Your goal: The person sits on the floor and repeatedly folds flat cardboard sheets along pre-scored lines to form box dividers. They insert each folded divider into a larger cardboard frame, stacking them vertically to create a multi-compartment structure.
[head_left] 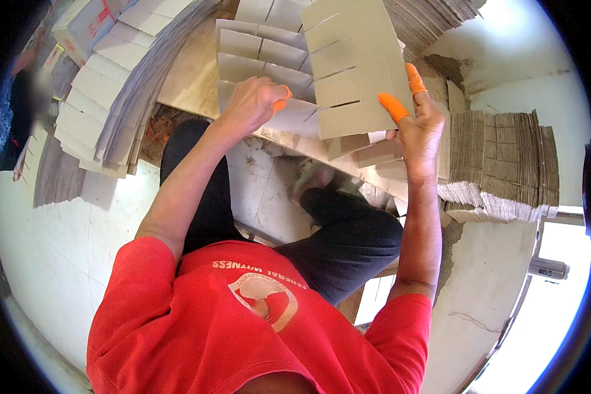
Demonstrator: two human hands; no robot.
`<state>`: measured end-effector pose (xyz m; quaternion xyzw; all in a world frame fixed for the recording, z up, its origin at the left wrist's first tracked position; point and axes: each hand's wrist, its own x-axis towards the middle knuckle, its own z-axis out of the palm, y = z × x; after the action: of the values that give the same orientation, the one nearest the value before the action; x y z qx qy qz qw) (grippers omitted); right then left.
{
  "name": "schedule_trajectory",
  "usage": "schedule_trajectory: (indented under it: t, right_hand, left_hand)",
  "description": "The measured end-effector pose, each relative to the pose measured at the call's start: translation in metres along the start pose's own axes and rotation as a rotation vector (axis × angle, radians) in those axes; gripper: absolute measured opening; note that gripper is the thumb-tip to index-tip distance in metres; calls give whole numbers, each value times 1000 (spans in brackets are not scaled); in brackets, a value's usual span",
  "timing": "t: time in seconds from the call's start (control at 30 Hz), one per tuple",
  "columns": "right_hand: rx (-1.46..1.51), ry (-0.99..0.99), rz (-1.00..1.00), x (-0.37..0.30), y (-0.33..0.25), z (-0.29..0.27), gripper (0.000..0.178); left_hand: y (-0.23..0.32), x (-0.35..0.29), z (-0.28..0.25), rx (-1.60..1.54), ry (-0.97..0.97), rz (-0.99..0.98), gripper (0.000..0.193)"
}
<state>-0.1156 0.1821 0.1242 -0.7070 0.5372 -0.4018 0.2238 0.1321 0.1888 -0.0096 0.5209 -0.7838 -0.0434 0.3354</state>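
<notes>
The right hand [419,128] pinches a slotted cardboard sheet [351,65] by its lower right edge, while the left hand [253,102] closes on smaller slotted cardboard strips [262,56] just left of it.

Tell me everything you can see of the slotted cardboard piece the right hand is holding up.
The slotted cardboard piece is a flat, grey-brown board, roughly rectangular, with several parallel slits cut in from its left edge. It is held tilted above the lap. The right hand grips its lower right edge, two fingertips in orange rubber cots pressed on its face. The left hand rests apart on the paler slotted sheets beneath and left of it. It looks clean and unbent; its top runs out of frame.
</notes>
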Motion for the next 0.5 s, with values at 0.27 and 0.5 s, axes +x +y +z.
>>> schedule_trajectory:
  t: [0.27, 0.5]
  right_hand:
    - [-36, -60, 2, 4, 0, 6, 60]
    - [-87, -89, 13, 10, -9, 11, 61]
  left_hand:
    - [-2, 1, 3, -38, 20, 1, 13]
    - [-3, 4, 4, -34, 7, -36, 14]
